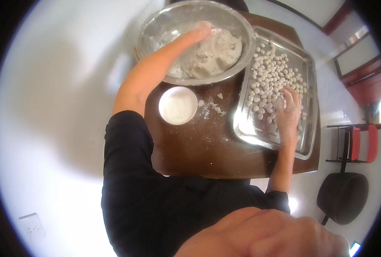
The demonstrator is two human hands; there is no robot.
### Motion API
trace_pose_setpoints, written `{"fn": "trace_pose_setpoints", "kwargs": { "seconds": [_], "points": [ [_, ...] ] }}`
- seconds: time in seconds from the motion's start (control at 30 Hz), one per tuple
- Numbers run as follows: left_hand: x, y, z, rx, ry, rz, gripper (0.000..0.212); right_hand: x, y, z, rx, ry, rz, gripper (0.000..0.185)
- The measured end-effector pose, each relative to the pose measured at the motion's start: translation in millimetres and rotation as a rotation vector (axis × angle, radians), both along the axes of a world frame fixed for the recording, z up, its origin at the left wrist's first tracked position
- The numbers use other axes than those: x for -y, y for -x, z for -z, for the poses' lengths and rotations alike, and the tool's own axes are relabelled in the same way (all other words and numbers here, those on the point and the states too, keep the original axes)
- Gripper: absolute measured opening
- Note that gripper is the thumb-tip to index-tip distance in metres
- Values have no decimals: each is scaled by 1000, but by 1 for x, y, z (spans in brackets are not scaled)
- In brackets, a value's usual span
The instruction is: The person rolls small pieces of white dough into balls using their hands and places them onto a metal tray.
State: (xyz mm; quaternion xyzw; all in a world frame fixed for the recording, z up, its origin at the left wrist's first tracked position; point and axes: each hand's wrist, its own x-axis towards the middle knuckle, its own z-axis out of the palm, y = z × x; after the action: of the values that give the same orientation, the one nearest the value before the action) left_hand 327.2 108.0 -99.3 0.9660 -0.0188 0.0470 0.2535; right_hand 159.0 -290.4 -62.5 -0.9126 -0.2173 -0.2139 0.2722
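Observation:
My left hand (205, 30) reaches into a large stainless steel bowl (195, 81), at the upper edge of a mass of pale dough (221, 53). Its fingers are floury, and whether they grip some dough cannot be made out. Over a rectangular metal tray (242, 128) at the right is my right hand (288, 112), dusted with flour, its fingers curled down among many small pale dough balls (267, 77). Whether it holds one of them is unclear. A small white bowl (178, 106) with whitish contents stands below the steel bowl.
Dough scraps (217, 109) and flour lie on the brown table (190, 147) between the white bowl and the tray. A white wall with a socket (32, 226) is on the left. Right of the table are a red chair (364, 143) and a dark round seat (343, 198).

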Motion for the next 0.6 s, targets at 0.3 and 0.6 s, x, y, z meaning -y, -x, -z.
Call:
{"fn": "trace_pose_setpoints", "kwargs": {
  "seconds": [0.3, 0.6],
  "points": [
    [32, 36, -105, -202, 1301, 56, 86, 0, 7, -2, 26, -70, -11, 23],
    [142, 130, -136, 41, 1025, 312, 38, 2, 3, -2, -498, -982, -377, 38]
  ]
}}
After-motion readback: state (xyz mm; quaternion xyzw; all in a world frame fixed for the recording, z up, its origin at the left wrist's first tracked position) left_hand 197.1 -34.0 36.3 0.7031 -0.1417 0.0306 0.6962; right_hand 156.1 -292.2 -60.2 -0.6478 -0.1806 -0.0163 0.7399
